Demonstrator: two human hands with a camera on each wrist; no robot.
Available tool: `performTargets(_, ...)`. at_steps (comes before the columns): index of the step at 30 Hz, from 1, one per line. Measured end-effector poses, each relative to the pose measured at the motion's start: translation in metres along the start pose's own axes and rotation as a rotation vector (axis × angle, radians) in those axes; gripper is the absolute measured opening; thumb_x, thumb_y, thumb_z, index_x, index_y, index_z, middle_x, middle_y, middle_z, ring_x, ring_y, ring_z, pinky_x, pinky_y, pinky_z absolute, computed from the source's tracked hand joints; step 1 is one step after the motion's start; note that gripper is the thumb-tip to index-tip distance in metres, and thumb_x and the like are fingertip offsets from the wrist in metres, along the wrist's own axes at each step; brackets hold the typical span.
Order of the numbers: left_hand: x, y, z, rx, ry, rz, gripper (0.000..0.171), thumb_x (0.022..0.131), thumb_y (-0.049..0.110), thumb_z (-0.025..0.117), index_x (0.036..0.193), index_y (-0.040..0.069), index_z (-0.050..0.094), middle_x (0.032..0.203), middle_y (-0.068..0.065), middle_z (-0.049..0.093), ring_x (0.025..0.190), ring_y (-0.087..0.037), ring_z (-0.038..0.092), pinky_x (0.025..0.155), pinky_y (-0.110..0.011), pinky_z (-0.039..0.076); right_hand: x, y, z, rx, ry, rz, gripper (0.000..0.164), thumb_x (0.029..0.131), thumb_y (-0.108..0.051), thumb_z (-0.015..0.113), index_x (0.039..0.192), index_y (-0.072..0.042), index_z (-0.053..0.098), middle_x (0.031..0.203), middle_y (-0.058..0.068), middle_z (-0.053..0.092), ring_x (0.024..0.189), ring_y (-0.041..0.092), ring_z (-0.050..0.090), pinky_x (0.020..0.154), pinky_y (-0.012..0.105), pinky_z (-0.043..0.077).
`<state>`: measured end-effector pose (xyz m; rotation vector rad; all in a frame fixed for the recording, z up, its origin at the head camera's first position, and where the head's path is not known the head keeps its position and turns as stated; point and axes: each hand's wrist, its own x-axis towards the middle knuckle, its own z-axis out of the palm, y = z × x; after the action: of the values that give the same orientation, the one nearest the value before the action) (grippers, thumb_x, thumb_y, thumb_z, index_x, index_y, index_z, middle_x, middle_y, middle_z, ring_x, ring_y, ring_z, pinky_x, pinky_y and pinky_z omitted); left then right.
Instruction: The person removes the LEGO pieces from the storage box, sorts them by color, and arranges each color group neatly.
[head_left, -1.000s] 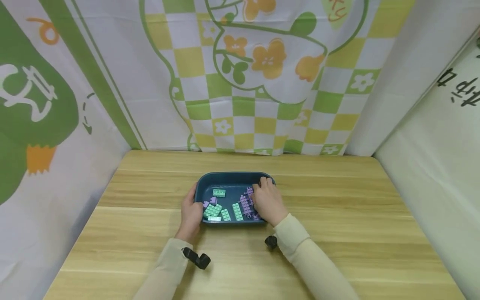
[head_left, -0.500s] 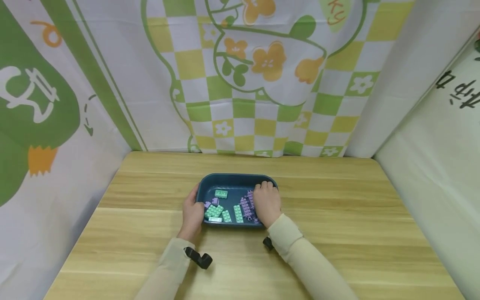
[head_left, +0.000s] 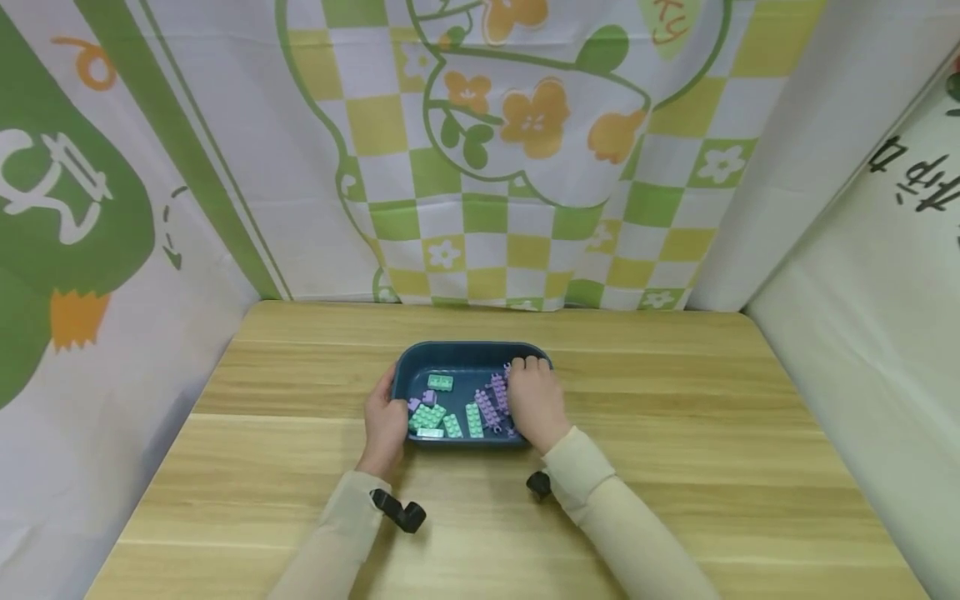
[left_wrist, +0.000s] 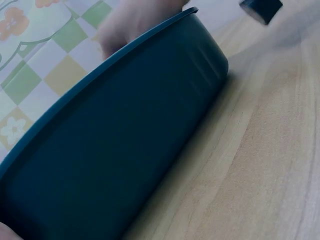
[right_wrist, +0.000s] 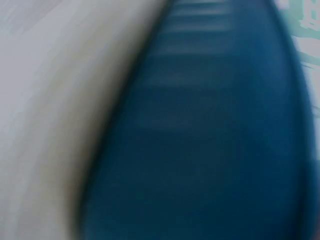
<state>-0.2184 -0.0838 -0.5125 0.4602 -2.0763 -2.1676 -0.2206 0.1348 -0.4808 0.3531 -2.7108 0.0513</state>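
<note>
A dark blue tub (head_left: 461, 354) sits on the wooden table, with toy building bricks inside. My left hand (head_left: 385, 429) grips its left end, thumb at the rim. My right hand (head_left: 538, 408) reaches into the right end, knuckles up and fingers bent down among purple bricks (head_left: 487, 408). Its fingertips are hidden, so whether they pinch a brick I cannot tell. Mint-green bricks (head_left: 427, 417) lie at the front left, with a mint-green brick (head_left: 440, 382) farther back. In the left wrist view the tub's outer wall (left_wrist: 115, 125) fills the middle; the right wrist view is blurred.
The wooden table (head_left: 675, 417) stretches out around the tub. A patterned curtain (head_left: 525, 167) hangs along its back edge, with white fabric walls at both sides. Black cameras (head_left: 399, 510) are strapped at the sleeve cuffs.
My right hand has bunched its fingers and shifted slightly within the tub's right end. The purple bricks beside it have moved a little, with one more showing near its fingers. The left hand keeps its grip.
</note>
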Motion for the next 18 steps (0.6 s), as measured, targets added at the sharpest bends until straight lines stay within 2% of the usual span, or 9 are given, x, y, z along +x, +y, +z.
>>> performTargets(6,0.003,0.0,0.004,-0.002,-0.011,-0.01,0.075,0.076,-0.018,0.037,0.147,0.006,0.04,0.151,-0.009,0.04,0.14,-0.023,0.031,0.115,-0.038,0.026,-0.009,0.019,-0.039,0.318,0.084,0.173,0.035,0.088,-0.016,0.067,0.118,0.001,0.063,0.101,0.018,0.065,0.08,0.032,0.063,0.058,0.045,0.055)
performTargets(10,0.003,0.003,0.004,0.003,-0.022,-0.02,0.075,0.077,-0.017,0.038,0.148,0.007,0.04,0.151,-0.006,0.039,0.14,-0.021,0.03,0.115,-0.036,0.025,-0.023,0.046,-0.054,0.378,0.175,0.263,0.035,0.085,-0.014,0.071,0.116,0.002,0.064,0.097,0.018,0.065,0.077,0.032,0.062,0.057,0.045,0.053)
performTargets(12,0.002,0.004,0.004,0.003,-0.025,-0.022,0.075,0.077,-0.018,0.038,0.148,0.007,0.04,0.152,-0.007,0.039,0.141,-0.021,0.029,0.115,-0.036,0.025,-0.032,0.059,-0.055,0.383,0.179,0.299,0.035,0.084,-0.012,0.072,0.114,0.005,0.064,0.094,0.02,0.065,0.076,0.032,0.062,0.058,0.045,0.053)
performTargets(14,0.002,0.004,0.003,0.008,-0.025,-0.029,0.075,0.078,-0.017,0.037,0.148,0.007,0.039,0.153,-0.006,0.037,0.141,-0.021,0.028,0.116,-0.036,0.024,-0.042,0.07,-0.052,0.375,0.126,0.33,0.036,0.085,-0.012,0.072,0.113,0.007,0.063,0.093,0.021,0.064,0.073,0.032,0.061,0.058,0.044,0.053)
performTargets(18,0.002,0.003,0.003,0.026,-0.032,-0.032,0.074,0.079,-0.017,0.037,0.149,0.008,0.038,0.153,-0.005,0.037,0.142,-0.02,0.027,0.116,-0.036,0.023,-0.062,0.08,-0.038,0.338,-0.053,0.389,0.038,0.088,-0.017,0.068,0.116,0.008,0.062,0.1,0.025,0.064,0.075,0.035,0.063,0.061,0.046,0.055)
